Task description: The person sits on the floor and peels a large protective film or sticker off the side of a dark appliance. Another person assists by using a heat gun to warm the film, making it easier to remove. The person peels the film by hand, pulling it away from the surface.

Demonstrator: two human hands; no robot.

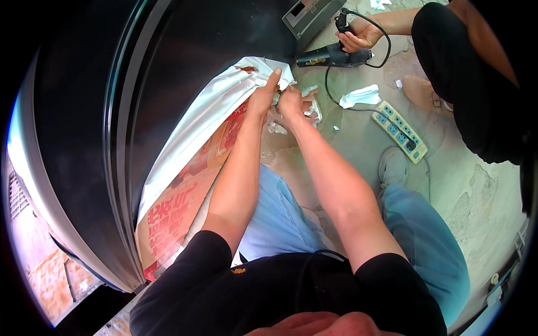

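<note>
Both forearms reach forward | left hand (262,96) and right hand (291,101) — grip pinching white-and-red film sheet (190,145) | dark panel (168,67) behind

The scene is lit by strong daylight, and the concrete floor (364,140) at the right is rendered bright and slightly washed out. A pale glare streak is carried along the curved dark panel (84,140) at the left. Straight edges are bent toward the rim by fisheye distortion, and the corners are blacked out. Softness is seen at the lower edge, where near skin is blurred.
</note>
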